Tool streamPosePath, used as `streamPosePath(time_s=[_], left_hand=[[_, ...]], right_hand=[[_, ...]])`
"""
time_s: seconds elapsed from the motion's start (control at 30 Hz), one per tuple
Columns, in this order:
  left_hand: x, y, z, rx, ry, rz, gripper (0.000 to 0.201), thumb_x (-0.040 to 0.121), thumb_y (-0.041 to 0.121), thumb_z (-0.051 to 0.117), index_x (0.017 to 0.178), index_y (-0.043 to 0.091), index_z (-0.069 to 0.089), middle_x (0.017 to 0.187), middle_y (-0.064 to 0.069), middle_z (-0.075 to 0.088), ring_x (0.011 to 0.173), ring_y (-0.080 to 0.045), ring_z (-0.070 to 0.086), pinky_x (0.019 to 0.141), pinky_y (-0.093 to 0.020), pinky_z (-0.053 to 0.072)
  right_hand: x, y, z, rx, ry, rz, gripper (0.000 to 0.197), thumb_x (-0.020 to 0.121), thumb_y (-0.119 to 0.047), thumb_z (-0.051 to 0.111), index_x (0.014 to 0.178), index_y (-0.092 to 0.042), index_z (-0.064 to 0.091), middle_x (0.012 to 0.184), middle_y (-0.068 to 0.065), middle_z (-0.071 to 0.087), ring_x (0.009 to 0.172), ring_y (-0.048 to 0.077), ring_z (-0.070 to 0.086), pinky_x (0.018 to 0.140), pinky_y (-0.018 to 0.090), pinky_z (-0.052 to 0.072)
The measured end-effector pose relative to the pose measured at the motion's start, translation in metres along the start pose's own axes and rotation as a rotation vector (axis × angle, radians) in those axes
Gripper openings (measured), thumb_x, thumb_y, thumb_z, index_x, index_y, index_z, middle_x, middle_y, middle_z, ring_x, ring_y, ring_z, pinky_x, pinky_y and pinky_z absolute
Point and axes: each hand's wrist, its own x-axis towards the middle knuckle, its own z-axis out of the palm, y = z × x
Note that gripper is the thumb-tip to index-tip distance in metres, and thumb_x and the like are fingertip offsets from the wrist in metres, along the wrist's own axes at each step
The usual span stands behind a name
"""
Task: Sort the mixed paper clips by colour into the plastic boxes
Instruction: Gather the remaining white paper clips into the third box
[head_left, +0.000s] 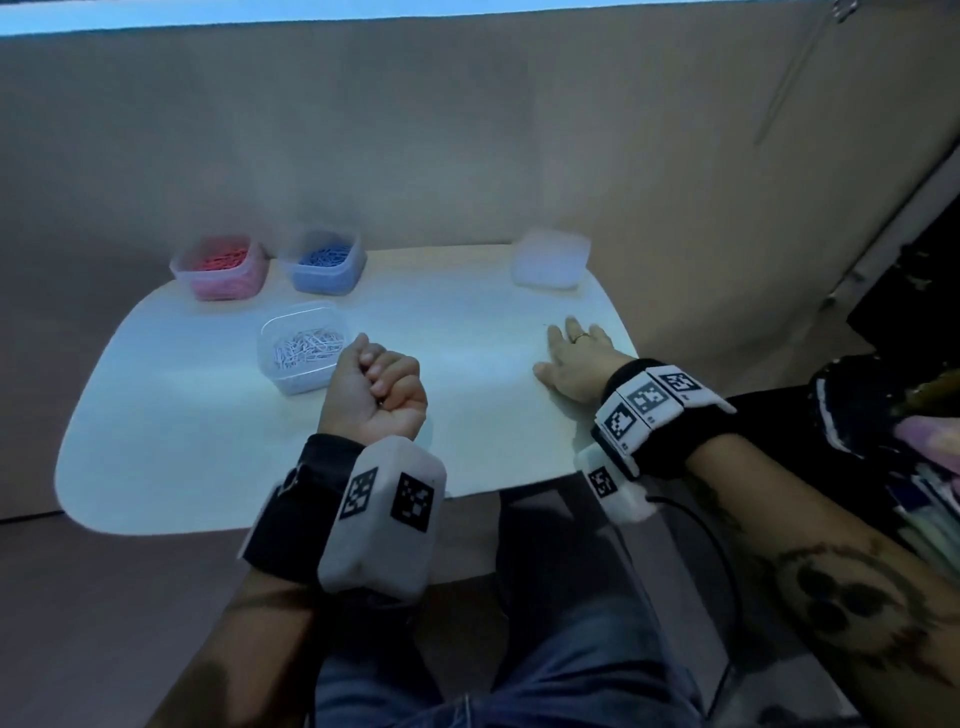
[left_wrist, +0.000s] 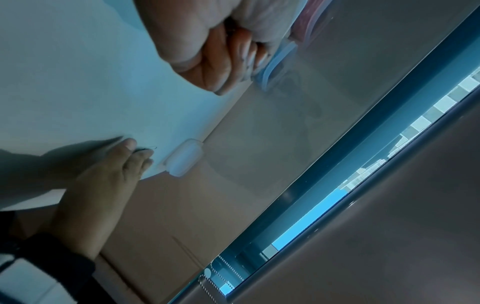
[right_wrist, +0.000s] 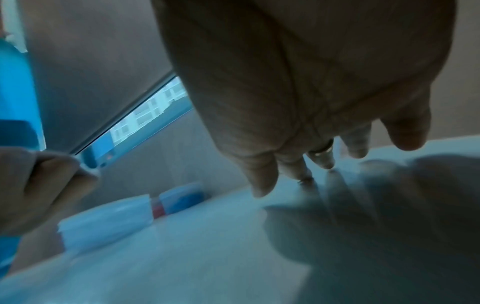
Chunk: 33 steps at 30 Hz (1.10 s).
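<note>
Three clear plastic boxes stand at the table's left: one with red clips (head_left: 218, 265), one with blue clips (head_left: 324, 260), and a nearer one with white clips (head_left: 304, 345). An empty box (head_left: 550, 257) stands at the back right. My left hand (head_left: 374, 387) is a fist just right of the white-clip box, and dark bits of paper clip (left_wrist: 244, 60) show between its curled fingers and palm. My right hand (head_left: 574, 358) lies flat on the table's right side. A thin dark clip (left_wrist: 150, 148) lies on the table at its fingertips (left_wrist: 130, 144).
The white table (head_left: 208, 441) has rounded corners and a near edge just behind both wrists. A brown cardboard wall (head_left: 467, 156) closes off the back and both sides. Dark clutter (head_left: 909, 415) sits off the table to the right.
</note>
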Motion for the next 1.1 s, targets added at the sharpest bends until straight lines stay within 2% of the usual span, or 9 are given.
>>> streamPosePath(time_s=[0.17,0.27,0.37,0.5,0.6,0.67,0.77,0.83,1.1], left_hand=[[-0.007,0.01,-0.008,0.002,0.028,0.036,0.062,0.097,0.03,0.038,0.037,0.013,0.04,0.033,0.006,0.028,0.023,-0.005,0.026,0.024,-0.018,0.017],[-0.011,0.016,-0.014,-0.011,0.045,0.064,0.064,0.098,0.029,0.037,0.036,0.013,0.039,0.032,0.006,0.027,0.022,-0.004,0.026,0.024,-0.017,0.016],[-0.014,0.025,-0.021,-0.052,0.089,0.112,0.066,0.098,0.027,0.037,0.033,0.012,0.038,0.032,0.006,0.027,0.022,-0.004,0.025,0.025,-0.017,0.015],[-0.019,0.041,-0.029,-0.125,0.123,0.168,0.066,0.098,0.023,0.037,0.033,0.012,0.038,0.031,0.006,0.027,0.022,-0.005,0.025,0.025,-0.016,0.015],[-0.022,0.049,-0.033,-0.135,0.135,0.198,0.067,0.098,0.021,0.034,0.032,0.012,0.037,0.031,0.006,0.027,0.022,-0.005,0.024,0.025,-0.016,0.015],[-0.022,0.048,-0.033,-0.133,0.134,0.203,0.068,0.098,0.021,0.034,0.031,0.012,0.037,0.031,0.006,0.026,0.022,-0.005,0.024,0.025,-0.016,0.015],[-0.016,0.04,-0.029,-0.132,0.137,0.205,0.069,0.098,0.021,0.035,0.03,0.012,0.036,0.03,0.005,0.025,0.021,-0.005,0.023,0.025,-0.015,0.013],[-0.011,0.038,-0.024,-0.129,0.128,0.206,0.069,0.098,0.02,0.033,0.029,0.012,0.035,0.029,0.005,0.025,0.021,-0.005,0.023,0.025,-0.015,0.011],[-0.021,0.06,-0.038,-0.139,-0.017,0.296,0.063,0.097,0.028,0.036,0.036,0.014,0.04,0.033,0.006,0.028,0.024,-0.004,0.027,0.025,-0.014,0.015]], right_hand=[[-0.01,-0.033,-0.003,-0.209,0.253,-0.081,0.02,0.094,-0.011,0.042,0.105,-0.003,0.057,0.106,0.012,0.05,0.111,0.031,0.047,0.077,0.034,0.038],[-0.009,-0.053,-0.008,-0.147,0.346,-0.068,0.025,0.086,0.001,0.049,0.062,-0.005,0.042,0.067,0.006,0.037,0.077,0.028,0.047,0.066,0.028,0.035],[0.002,-0.06,-0.02,0.02,0.285,-0.001,0.012,0.084,0.002,0.052,0.072,-0.002,0.056,0.071,0.009,0.05,0.066,0.025,0.048,0.059,0.028,0.039],[0.013,-0.06,-0.024,0.129,0.21,0.083,0.033,0.081,0.001,0.057,0.055,-0.006,0.039,0.056,0.006,0.042,0.047,0.018,0.036,0.043,0.022,0.029],[0.017,-0.059,-0.027,0.142,0.185,0.092,0.005,0.084,-0.005,0.059,0.085,-0.001,0.062,0.085,0.012,0.064,0.065,0.021,0.051,0.057,0.024,0.042],[0.023,-0.055,-0.027,0.151,0.197,0.108,0.024,0.085,-0.009,0.061,0.106,0.003,0.064,0.106,0.015,0.067,0.081,0.026,0.06,0.07,0.028,0.047],[0.023,-0.056,-0.025,0.153,0.236,0.095,0.013,0.082,-0.01,0.065,0.081,0.002,0.065,0.086,0.018,0.067,0.07,0.026,0.062,0.059,0.026,0.045],[0.025,-0.058,-0.026,0.106,0.232,0.121,0.031,0.084,-0.008,0.062,0.057,-0.004,0.045,0.061,0.01,0.05,0.05,0.019,0.044,0.044,0.022,0.033],[0.02,-0.073,-0.026,0.072,0.119,0.027,0.034,0.088,-0.005,0.05,0.056,-0.007,0.038,0.058,0.006,0.041,0.055,0.022,0.042,0.052,0.025,0.035]])
